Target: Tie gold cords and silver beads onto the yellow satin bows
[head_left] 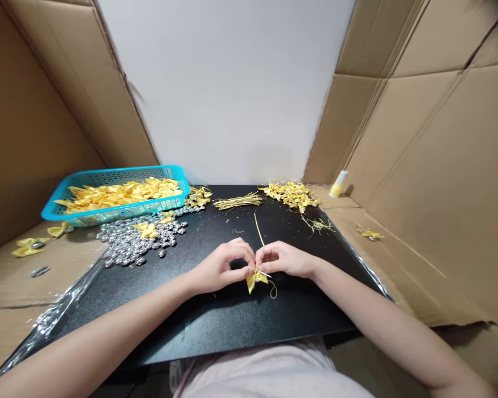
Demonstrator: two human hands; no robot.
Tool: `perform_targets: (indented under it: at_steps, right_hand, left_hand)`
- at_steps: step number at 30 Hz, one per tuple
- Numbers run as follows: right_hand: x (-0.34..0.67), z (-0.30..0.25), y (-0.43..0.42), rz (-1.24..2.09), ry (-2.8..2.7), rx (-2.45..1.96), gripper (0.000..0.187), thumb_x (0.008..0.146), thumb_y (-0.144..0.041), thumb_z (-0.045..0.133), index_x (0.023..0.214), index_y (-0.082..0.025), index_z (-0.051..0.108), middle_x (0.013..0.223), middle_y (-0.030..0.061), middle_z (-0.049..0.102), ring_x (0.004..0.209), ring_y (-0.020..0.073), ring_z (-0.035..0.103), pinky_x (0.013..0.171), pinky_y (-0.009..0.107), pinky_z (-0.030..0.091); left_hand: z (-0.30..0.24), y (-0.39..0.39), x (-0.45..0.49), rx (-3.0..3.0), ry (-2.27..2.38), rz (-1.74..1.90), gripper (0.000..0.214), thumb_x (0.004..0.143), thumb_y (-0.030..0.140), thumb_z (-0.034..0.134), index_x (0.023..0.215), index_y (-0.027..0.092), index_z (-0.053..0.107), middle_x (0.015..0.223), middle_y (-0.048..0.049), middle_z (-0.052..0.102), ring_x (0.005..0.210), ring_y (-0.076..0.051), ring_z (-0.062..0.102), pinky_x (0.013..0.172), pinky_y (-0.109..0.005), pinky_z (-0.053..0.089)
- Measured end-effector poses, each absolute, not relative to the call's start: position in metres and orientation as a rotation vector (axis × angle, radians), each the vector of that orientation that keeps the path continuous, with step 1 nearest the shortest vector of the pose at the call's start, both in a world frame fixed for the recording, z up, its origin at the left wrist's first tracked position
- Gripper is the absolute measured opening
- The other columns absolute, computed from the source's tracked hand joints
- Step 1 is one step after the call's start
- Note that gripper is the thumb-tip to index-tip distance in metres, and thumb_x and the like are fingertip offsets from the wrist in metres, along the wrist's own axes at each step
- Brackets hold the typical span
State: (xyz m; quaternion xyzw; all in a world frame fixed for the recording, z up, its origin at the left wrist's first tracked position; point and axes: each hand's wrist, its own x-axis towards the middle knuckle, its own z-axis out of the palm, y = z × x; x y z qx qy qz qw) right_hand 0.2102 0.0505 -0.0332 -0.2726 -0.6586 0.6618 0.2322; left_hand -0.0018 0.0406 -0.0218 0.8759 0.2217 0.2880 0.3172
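Note:
Near the front middle of the black table, my left hand (226, 266) is closed, pinching the top of a yellow ribbon bow (252, 282). My right hand (286, 258) is closed too, its fingertips meeting the left ones at the bow. A gold cord (259, 229) sticks up beyond the right fingers, and a loop of it hangs below the bow on the right. A thin pale, needle-like piece (265, 273) lies across the bow under the right fingertips. The fingers hide exactly where cord and bow meet.
A blue basket (50, 207) of yellow bows stands back left, with many silver beads (126, 240) before it. Gold cords (238, 201) lie at the back, beside a pile of corded bows (292, 193). A small white-and-yellow cone (338, 184) stands right. Cardboard walls (440, 166) enclose the sides.

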Motion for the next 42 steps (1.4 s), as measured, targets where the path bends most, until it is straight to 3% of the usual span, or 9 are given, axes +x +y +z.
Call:
perform_targets:
  at_steps: [7, 12, 16, 19, 22, 28, 42]
  right_hand:
    - [0.21, -0.036, 0.052, 1.739, -1.931, -0.697, 0.036, 0.072, -0.048, 0.074, 0.075, -0.014, 0.064, 0.071, -0.0014, 0.063, 0.064, 0.0112, 0.058, 0.069, 0.027, 0.048]
    - [0.207, -0.034, 0.047, 1.454, -1.982, -0.684, 0.027, 0.079, -0.043, 0.07, 0.076, -0.016, 0.063, 0.077, 0.0011, 0.062, 0.072, 0.0142, 0.057, 0.071, 0.03, 0.047]
    - [0.203, -0.035, 0.037, 0.822, -2.187, -0.585, 0.009, 0.086, -0.022, 0.062, 0.078, -0.02, 0.065, 0.086, 0.0041, 0.066, 0.084, 0.0165, 0.057, 0.083, 0.033, 0.041]
    - [0.199, -0.042, 0.033, 0.11, -2.335, -0.419, 0.013, 0.092, -0.017, 0.054, 0.084, -0.019, 0.064, 0.087, 0.005, 0.069, 0.079, 0.0158, 0.057, 0.077, 0.031, 0.039]
    - [0.197, -0.049, 0.033, -0.194, -2.319, -0.363, 0.015, 0.094, -0.016, 0.052, 0.084, -0.018, 0.063, 0.083, 0.0037, 0.07, 0.075, 0.0148, 0.056, 0.074, 0.03, 0.038]
    - [0.197, -0.053, 0.033, -0.23, -2.346, -0.37, 0.018, 0.095, -0.018, 0.051, 0.081, -0.017, 0.063, 0.08, 0.0023, 0.07, 0.073, 0.0137, 0.055, 0.073, 0.03, 0.038]
    - [0.201, -0.058, 0.035, 0.06, -2.303, -0.376, 0.014, 0.094, -0.02, 0.053, 0.086, -0.017, 0.064, 0.085, 0.004, 0.072, 0.076, 0.0143, 0.059, 0.074, 0.03, 0.042]
  left_hand:
    - [-0.021, 0.042, -0.001, 2.361, 0.54, 0.733, 0.024, 0.09, 0.031, 0.055, 0.074, 0.018, 0.066, 0.081, -0.0076, 0.071, 0.075, -0.017, 0.058, 0.078, -0.03, 0.042]
    - [-0.016, 0.05, -0.007, 2.425, 0.547, 0.7, 0.016, 0.09, 0.025, 0.055, 0.08, 0.018, 0.066, 0.084, -0.0063, 0.071, 0.079, -0.017, 0.06, 0.085, -0.031, 0.039]
    - [-0.012, 0.053, -0.011, 2.511, 0.516, 0.679, 0.011, 0.087, 0.019, 0.056, 0.079, 0.019, 0.065, 0.081, -0.0039, 0.07, 0.077, -0.015, 0.06, 0.088, -0.031, 0.037]
    - [-0.012, 0.053, -0.011, 2.588, 0.481, 0.696, 0.01, 0.084, 0.016, 0.057, 0.076, 0.019, 0.063, 0.078, -0.0023, 0.07, 0.073, -0.014, 0.059, 0.085, -0.03, 0.039]
    - [-0.015, 0.051, -0.009, 2.678, 0.489, 0.73, 0.01, 0.081, 0.013, 0.056, 0.074, 0.018, 0.061, 0.076, -0.0011, 0.069, 0.071, -0.014, 0.058, 0.083, -0.03, 0.04]
    - [-0.022, 0.049, -0.007, 2.723, 0.489, 0.727, 0.011, 0.081, 0.012, 0.055, 0.073, 0.018, 0.061, 0.075, -0.0013, 0.069, 0.07, -0.014, 0.056, 0.076, -0.029, 0.04]
    - [-0.026, 0.052, -0.009, 2.574, 0.473, 0.687, 0.008, 0.081, 0.013, 0.058, 0.077, 0.017, 0.064, 0.078, -0.0018, 0.069, 0.073, -0.013, 0.059, 0.079, -0.029, 0.041]
